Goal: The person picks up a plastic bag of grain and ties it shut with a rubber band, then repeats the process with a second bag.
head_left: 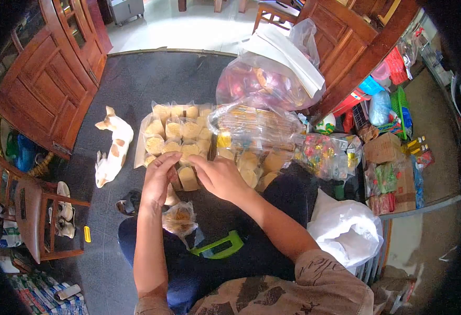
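My left hand [161,176] is raised in front of me, its fingers curled and pinched near the tips. Opposite it, my right hand [220,177] also has thumb and fingers drawn together. What either hand pinches, if anything, is too small to make out. Beyond and below them stand rows of clear plastic bags filled with pale yellow, crumbly stuff [180,128]. A small clear bag with brownish contents [179,218] lies by my lap, beneath my left wrist. Next to it is a green plastic piece shaped like a handle [222,248].
A bundle of thin sticks in plastic [259,126] lies right of the bags, before a big clear sack [259,79]. At right are packets [330,155] and a white plastic bag [346,231]. Left are a white-and-brown dog [119,139] and a chair [31,218].
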Tool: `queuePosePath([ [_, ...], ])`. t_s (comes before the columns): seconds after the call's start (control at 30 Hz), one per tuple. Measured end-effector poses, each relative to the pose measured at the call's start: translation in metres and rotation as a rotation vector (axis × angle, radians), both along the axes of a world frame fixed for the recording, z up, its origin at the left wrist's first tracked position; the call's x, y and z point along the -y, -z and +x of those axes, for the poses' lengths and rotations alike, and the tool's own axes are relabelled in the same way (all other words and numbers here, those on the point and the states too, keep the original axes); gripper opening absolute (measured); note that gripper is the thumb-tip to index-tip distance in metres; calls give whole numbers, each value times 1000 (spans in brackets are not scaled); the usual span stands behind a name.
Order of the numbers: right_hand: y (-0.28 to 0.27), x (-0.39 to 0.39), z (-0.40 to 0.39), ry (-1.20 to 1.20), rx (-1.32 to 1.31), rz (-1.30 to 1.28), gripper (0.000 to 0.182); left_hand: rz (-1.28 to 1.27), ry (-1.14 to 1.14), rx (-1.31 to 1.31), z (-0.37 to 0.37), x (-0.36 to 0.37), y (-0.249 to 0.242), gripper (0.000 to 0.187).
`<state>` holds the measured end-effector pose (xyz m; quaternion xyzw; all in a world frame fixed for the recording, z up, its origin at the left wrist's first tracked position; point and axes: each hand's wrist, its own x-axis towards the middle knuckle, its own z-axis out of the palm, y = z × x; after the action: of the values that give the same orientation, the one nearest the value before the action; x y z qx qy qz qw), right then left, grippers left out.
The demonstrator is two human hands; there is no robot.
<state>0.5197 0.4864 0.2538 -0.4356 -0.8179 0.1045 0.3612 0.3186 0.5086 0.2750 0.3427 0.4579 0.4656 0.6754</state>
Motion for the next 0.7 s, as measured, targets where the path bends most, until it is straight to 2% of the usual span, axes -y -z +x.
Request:
queuePosePath([
  [0.13,-2,4,-1,5,197,-91,43,-18,-17,-17,0,0,-1,18],
  [0.33,4,17,-13,-12,478,-43,52,9,-5,-94,-5,-3,5,16],
  [0.43,5,21,-18,5,470,-120,60,18,-1,-114,-4,-2,5,16],
  [0.53,5,17,-14,32,314,-260,58,34,1,-126,-2,-1,4,17],
  [0.7,6,4,2,75,151,-253,50,33,39,-122,0,-1,3,17],
])
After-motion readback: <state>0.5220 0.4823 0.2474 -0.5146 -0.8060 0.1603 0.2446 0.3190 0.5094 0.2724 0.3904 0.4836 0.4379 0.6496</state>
